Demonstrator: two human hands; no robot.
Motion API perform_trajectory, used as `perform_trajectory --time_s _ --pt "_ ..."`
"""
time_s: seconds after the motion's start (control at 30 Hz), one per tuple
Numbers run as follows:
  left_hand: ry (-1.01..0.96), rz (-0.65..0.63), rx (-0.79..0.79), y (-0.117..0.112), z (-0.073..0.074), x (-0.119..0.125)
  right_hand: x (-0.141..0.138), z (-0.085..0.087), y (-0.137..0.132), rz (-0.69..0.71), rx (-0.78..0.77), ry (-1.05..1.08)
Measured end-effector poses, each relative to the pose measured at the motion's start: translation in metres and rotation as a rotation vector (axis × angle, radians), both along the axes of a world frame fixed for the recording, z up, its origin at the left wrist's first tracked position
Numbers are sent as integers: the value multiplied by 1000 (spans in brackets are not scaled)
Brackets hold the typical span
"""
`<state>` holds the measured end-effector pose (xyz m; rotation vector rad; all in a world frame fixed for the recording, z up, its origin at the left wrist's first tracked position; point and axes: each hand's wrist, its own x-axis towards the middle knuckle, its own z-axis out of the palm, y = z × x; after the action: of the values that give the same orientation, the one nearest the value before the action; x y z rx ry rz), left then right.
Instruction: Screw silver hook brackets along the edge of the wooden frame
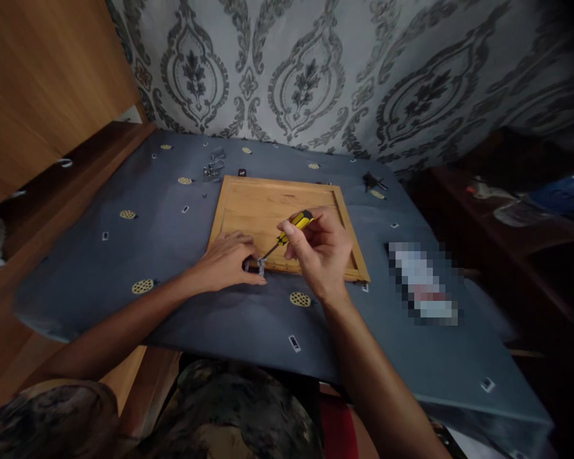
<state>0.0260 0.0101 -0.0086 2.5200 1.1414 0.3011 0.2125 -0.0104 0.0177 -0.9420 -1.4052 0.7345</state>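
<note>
My right hand (323, 252) is closed around the handle of a yellow-and-black screwdriver (296, 224). The screwdriver slants down to the left, and its tip meets a small silvery metal fitting (261, 265) at the near edge of a wooden panel (277, 197). My left hand (227, 260) pinches that fitting, thumb below and fingers above on the panel. The fitting's exact kind is too small to make out. The panel, framed like a cabinet door, lies flat on the table.
A dark blue tablecloth (162, 242) with pineapple prints covers the table. Several metal parts (213, 167) and a small black square (242, 173) lie behind the panel. A black object (374, 182) sits at back right; a blurred-out item (423, 284) lies on the right. Patterned curtain (306, 70) hangs behind.
</note>
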Motion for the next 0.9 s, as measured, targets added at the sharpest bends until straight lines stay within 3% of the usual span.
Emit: perform_trajectory --time_s 0.4,0.63,0.9 --pt "14 -1 -2 -1 4 1 0 -2 3 48 -32 29" --pt "14 -9 2 0 3 1 11 3 0 199 -36 -79" --pt "-14 -1 5 -1 0 0 5 2 1 131 -75 62"
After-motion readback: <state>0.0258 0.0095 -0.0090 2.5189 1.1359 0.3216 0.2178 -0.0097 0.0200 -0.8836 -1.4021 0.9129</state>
